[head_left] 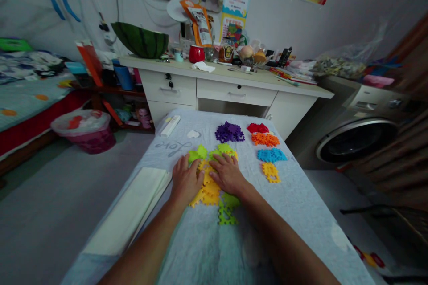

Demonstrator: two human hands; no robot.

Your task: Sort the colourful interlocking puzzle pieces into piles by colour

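Observation:
Both of my hands rest on a flat build of joined yellow and green puzzle tiles point(211, 192) in the middle of a cloth-covered table point(294, 205). My left hand point(185, 181) lies flat on the left side of the build, fingers stretched toward the green tiles point(198, 153). My right hand point(228, 173) presses flat on the yellow tiles at the upper right, fingers spread. A green tile piece point(226, 214) sticks out below my right wrist. Neither hand grips anything.
Sorted piles lie beyond the build: purple point(229, 132), red point(257, 128), orange point(265, 139), blue point(271, 155), yellow point(270, 172). A white folded sheet point(133, 207) lies along the table's left edge. Behind stands a cluttered desk point(234, 81) with a halved watermelon point(140, 42); a washing machine point(357, 142) is at right.

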